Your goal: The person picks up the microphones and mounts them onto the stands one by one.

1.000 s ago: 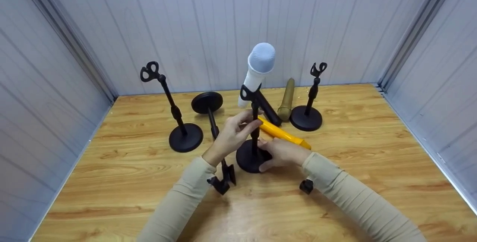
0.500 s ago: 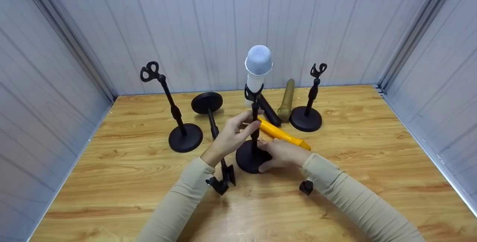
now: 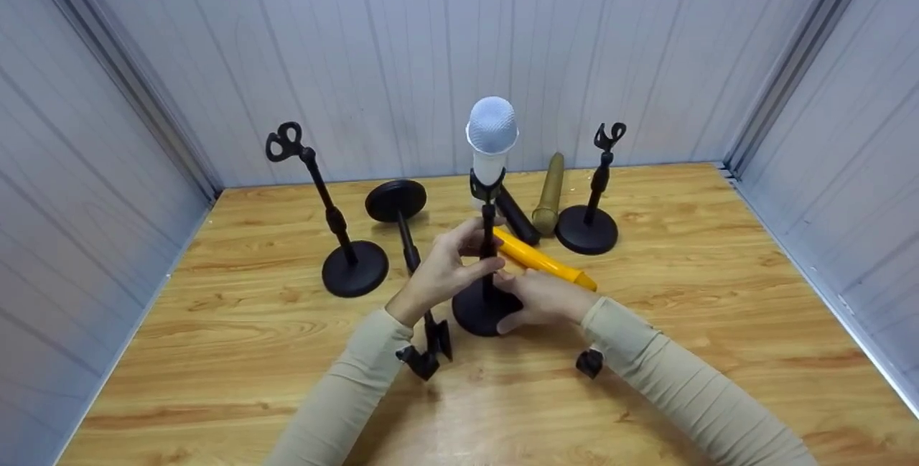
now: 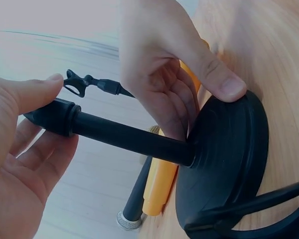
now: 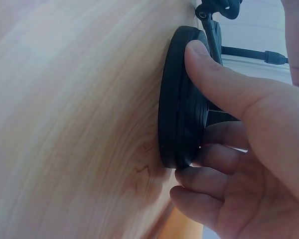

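Wooden table (image 3: 215,351): white microphone (image 3: 491,130) seemingly seated in its stand (image 3: 489,220), three loose microphones (image 3: 542,258) unmounted. We grip that stand, left hand (image 3: 446,273) round the pole (image 4: 132,141), right hand (image 3: 551,297) on the base (image 4: 222,157).

In the head view, the wrist of the left-hand grip (image 3: 444,271) hides the middle of the black round-based stand lying tilted (image 3: 410,250). The upright black stand (image 3: 488,233) and the grip conceal the yellow cylindrical tube's left end. The right wrist view's bottom edge crops the orange-yellow piece (image 5: 182,226).
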Available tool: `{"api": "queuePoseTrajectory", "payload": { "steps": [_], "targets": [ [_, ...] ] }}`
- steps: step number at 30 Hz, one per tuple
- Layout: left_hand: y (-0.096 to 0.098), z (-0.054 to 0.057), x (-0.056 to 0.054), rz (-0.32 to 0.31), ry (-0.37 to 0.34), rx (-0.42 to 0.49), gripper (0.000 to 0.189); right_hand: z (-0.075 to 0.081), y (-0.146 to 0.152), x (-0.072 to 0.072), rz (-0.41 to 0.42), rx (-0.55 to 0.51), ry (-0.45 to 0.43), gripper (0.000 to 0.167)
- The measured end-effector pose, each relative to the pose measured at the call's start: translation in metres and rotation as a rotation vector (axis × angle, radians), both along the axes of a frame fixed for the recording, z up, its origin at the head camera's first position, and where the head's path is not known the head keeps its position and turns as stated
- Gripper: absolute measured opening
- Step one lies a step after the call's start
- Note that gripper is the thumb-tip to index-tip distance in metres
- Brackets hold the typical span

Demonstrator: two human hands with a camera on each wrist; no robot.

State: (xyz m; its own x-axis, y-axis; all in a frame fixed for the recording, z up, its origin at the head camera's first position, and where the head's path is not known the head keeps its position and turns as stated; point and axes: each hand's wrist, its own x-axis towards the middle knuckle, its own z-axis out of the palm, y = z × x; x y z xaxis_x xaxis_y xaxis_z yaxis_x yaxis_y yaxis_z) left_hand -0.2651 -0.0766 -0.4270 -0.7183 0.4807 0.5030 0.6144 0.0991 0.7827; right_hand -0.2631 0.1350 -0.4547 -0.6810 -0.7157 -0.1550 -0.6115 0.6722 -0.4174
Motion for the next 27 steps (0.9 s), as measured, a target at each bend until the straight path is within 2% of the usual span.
{"api": "queuePoseTrajectory", "payload": {
  "steps": [8, 18, 27],
  "targets": [
    [0.0003, -0.0060, 0.0011, 0.034, 0.036, 0.023, 0.042, -0.0019, 0.0028, 0.0018, 0.009, -0.010, 0.046, 0.090],
    [-0.0026, -0.0067, 0.0011, 0.036, 0.028, 0.010, 0.040, -0.0061, 0.0044, 0.0020, -0.061, -0.048, 0.008, 0.092],
    [-0.0046, -0.0054, 0.0020, 0.055, 0.079, -0.021, 0.039, -0.0064, 0.0058, 0.0018, -0.074, -0.060, -0.013, 0.091]
  ]
}}
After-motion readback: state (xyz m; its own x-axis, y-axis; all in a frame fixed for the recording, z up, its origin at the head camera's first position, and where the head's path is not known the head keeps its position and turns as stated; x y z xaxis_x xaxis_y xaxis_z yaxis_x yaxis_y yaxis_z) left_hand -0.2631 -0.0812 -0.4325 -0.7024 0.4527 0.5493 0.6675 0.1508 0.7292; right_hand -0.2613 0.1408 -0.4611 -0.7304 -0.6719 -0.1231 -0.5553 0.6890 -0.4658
